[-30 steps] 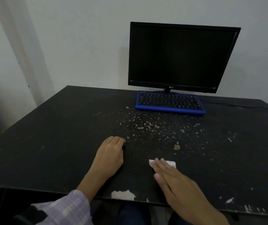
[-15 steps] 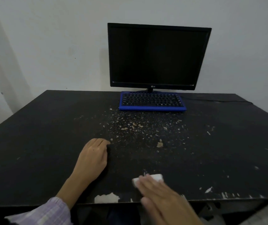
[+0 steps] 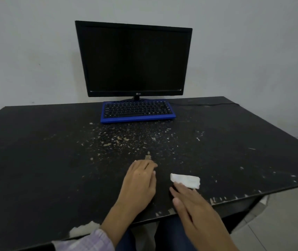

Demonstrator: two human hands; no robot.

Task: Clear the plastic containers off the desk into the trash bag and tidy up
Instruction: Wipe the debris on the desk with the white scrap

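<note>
Black and worn, the desk (image 3: 36,160) fills most of the view, its top scuffed and its near edge chipped down to pale patches. Pale crumbs and flecks (image 3: 123,140) are scattered across the middle of it, thickest just beyond the fingers of the left hand (image 3: 141,180). That hand lies palm down on the desk, fingers (image 3: 144,164) curled loosely together and holding nothing; a larger tan speck sits right at their tips. The right hand (image 3: 197,212) reaches in from the near edge with its fingers (image 3: 179,188) stretched out flat and slightly spread, the tips pressed on the near edge of a white folded tissue (image 3: 186,180) that lies flat on the desk. The tissue is just to the right of the left hand's fingers, apart from them. Nothing is gripped by either hand. A lilac checked sleeve (image 3: 86,240) covers the left forearm at the desk's near edge.

Well beyond both sets of fingers stands a dark monitor (image 3: 133,60) with its screen off, and directly in front of it a blue-framed keyboard (image 3: 137,111) with black keys. A thin cable (image 3: 208,104) runs right from there along the back of the desk. Behind is a plain grey-white wall (image 3: 27,51); pale floor tiles (image 3: 280,223) show at the right, past the desk's corner.
</note>
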